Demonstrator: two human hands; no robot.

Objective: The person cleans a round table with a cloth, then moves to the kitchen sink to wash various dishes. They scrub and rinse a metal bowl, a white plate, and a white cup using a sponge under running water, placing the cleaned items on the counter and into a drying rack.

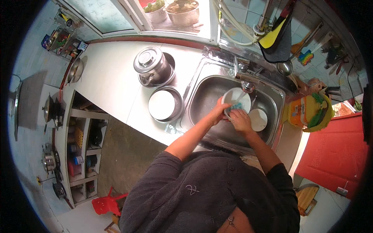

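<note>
My left hand (pixel 219 111) grips the rim of a white bowl (pixel 235 95) over the stainless steel sink (pixel 207 90). Inside the bowl, my right hand (pixel 241 121) presses a blue-green scrubbing cloth or sponge (pixel 236 106), partly covered by my fingers. The bowl is tilted under the spout of the metal faucet (pixel 247 83), where water seems to run into it. Another white bowl or dish (pixel 258 119) rests in the basin, just right of my right hand.
Left of the sink stand a lidded steel pot (pixel 149 62) in a metal basin and a white bowl (pixel 161 104) in a second basin. A yellow container (pixel 326 118) holding an orange packet is at the sink's right edge. Utensils and a black-and-yellow item (pixel 275 38) hang above.
</note>
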